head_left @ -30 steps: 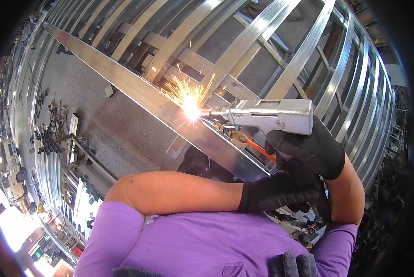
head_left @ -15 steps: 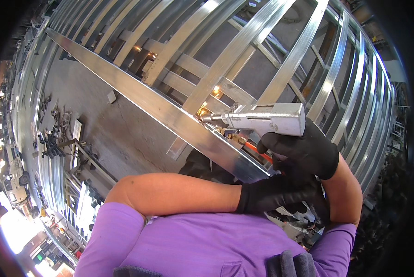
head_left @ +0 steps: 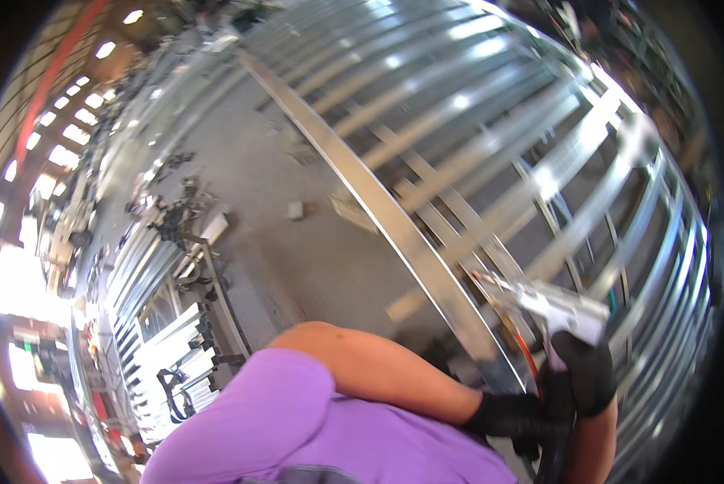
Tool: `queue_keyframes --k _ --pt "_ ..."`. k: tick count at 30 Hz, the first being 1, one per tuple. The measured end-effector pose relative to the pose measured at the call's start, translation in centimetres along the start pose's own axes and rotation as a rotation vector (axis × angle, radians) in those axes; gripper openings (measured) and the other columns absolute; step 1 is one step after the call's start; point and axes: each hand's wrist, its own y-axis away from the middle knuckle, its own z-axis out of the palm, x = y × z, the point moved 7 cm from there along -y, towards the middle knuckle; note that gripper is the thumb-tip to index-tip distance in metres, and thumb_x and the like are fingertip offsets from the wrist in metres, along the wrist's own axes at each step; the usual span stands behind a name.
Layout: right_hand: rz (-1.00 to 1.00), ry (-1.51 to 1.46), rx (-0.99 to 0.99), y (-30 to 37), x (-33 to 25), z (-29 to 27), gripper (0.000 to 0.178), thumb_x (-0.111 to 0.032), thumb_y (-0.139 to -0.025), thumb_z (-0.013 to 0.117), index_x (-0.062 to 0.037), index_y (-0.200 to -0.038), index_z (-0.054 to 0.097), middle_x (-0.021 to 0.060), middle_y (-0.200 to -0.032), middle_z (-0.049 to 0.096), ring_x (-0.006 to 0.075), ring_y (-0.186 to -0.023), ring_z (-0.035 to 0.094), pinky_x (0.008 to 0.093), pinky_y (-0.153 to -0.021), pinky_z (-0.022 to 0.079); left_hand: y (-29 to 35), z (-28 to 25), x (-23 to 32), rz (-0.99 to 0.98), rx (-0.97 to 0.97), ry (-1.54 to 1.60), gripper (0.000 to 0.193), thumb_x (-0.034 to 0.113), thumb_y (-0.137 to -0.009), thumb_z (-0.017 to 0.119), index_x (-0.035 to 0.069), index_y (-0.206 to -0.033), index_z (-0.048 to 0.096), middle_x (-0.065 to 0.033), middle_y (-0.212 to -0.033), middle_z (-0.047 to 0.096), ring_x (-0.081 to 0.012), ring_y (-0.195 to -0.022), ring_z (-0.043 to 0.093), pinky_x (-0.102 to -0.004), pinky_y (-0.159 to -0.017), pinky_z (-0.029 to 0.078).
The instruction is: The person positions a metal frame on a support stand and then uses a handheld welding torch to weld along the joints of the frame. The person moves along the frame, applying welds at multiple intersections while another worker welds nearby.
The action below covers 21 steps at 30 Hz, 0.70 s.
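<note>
In my right hand (head_left: pixel 585 373), black-gloved, is a silver pistol-shaped welding gun (head_left: pixel 568 310). Its narrow nozzle points up and left, above the metal frame, and no sparks show at its tip. An orange-red hose (head_left: pixel 528 355) runs down below the gun. My left arm crosses in front of my body. The gloved left hand (head_left: pixel 514 415) is bent round beneath my right hand, against a dark shape by the right wrist; blur and black gloves hide what its fingers hold. A long flat metal bar (head_left: pixel 394 235) edges the frame, left of the nozzle.
Slatted metal bars (head_left: pixel 451 121) of the frame spread across the upper right. On the grey floor (head_left: pixel 249 266) lie a small pale block (head_left: pixel 296 210) and dark scraps (head_left: pixel 172 218). Stacked metal tubes (head_left: pixel 176 343) lie at lower left, with bright windows (head_left: pixel 23 282) beyond.
The sparks and glow at the nozzle are gone. The gun has come away from the bar, lower and right in view, its nozzle tilted upward. The whole view has shifted and blurred.
</note>
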Motion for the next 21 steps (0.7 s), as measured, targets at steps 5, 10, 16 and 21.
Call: queue_keyframes --k 5,10,16,21 --pt "0.113 0.028 0.13 4.3 3.6 -0.1 0.045 -0.032 -0.099 0.058 0.0003 -0.13 0.061 0.0128 -0.084 0.072 0.0214 -0.055 0.065 0.0351 -0.046 0.05 2.1 1.8 -2.1 0.063 -0.068 -0.054 0.062 0.066 -0.104 0.053 0.01 -0.098 0.078 -0.0059 -0.085 0.077 -0.0157 -0.077 0.074 -0.0305 -0.067 0.059" --pt "0.046 0.096 0.333 8.7 2.8 2.6 0.042 -0.041 -0.108 0.056 -0.0008 -0.111 0.069 0.0042 -0.065 0.061 0.0146 -0.048 0.053 0.0278 -0.045 0.041 5.0 2.9 -2.5 0.096 -0.11 -0.125 0.062 0.066 -0.104 0.053 0.01 -0.098 0.078 -0.0058 -0.085 0.077 -0.0155 -0.076 0.074 -0.0304 -0.067 0.059" --pt "0.082 0.148 0.413 13.2 0.6 6.7 0.041 -0.042 -0.109 0.055 -0.0027 -0.114 0.069 0.0041 -0.068 0.062 0.0156 -0.054 0.057 0.0283 -0.049 0.043 7.7 4.2 -2.8 0.136 -0.147 -0.166 0.062 0.066 -0.104 0.053 0.01 -0.097 0.078 -0.0057 -0.084 0.077 -0.0153 -0.076 0.074 -0.0303 -0.066 0.058" --pt "0.161 0.086 0.464 16.0 0.1 7.4 0.039 -0.04 -0.11 0.054 -0.005 -0.117 0.069 0.0037 -0.069 0.063 0.0149 -0.055 0.057 0.0283 -0.05 0.044 8.2 5.7 -2.8 0.161 -0.183 -0.199 0.062 0.066 -0.104 0.053 0.01 -0.097 0.078 -0.0056 -0.084 0.077 -0.0151 -0.076 0.074 -0.0302 -0.066 0.058"
